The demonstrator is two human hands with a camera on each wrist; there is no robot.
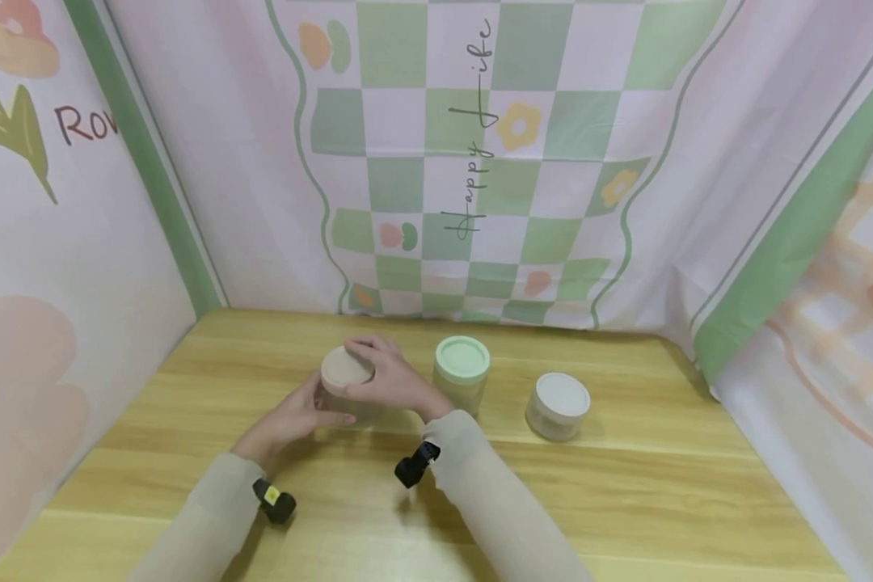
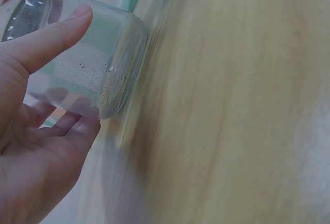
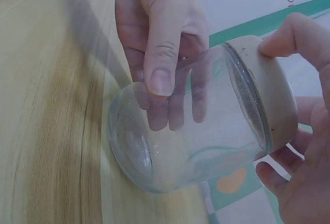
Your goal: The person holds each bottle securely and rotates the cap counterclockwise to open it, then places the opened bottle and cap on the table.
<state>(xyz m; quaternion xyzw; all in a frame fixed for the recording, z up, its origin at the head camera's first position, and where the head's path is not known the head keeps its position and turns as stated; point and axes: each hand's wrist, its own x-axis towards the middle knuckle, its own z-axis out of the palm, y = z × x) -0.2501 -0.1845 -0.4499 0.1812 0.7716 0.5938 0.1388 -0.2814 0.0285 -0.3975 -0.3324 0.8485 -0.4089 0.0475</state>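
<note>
A clear glass jar (image 3: 175, 157) with a beige lid (image 1: 342, 369) stands toward the back left of the wooden table. My left hand (image 1: 291, 419) grips the glass body, its thumb (image 2: 67, 31) lying along one side and its fingers round the other. Around the lid curl the fingers and thumb of my right hand (image 1: 396, 378), gripping it by the edge. In the right wrist view the lid (image 3: 263, 92) sits on the jar's mouth. Fine specks dot the glass in the left wrist view, and only the table and curtain pattern show through it.
Right of my hands stands a taller jar with a green lid (image 1: 462, 358), partly hidden behind my right wrist. A shorter jar with a white lid (image 1: 563, 396) is farther right. A patterned curtain (image 1: 458, 186) hangs along the back edge of the wooden table (image 1: 647, 501).
</note>
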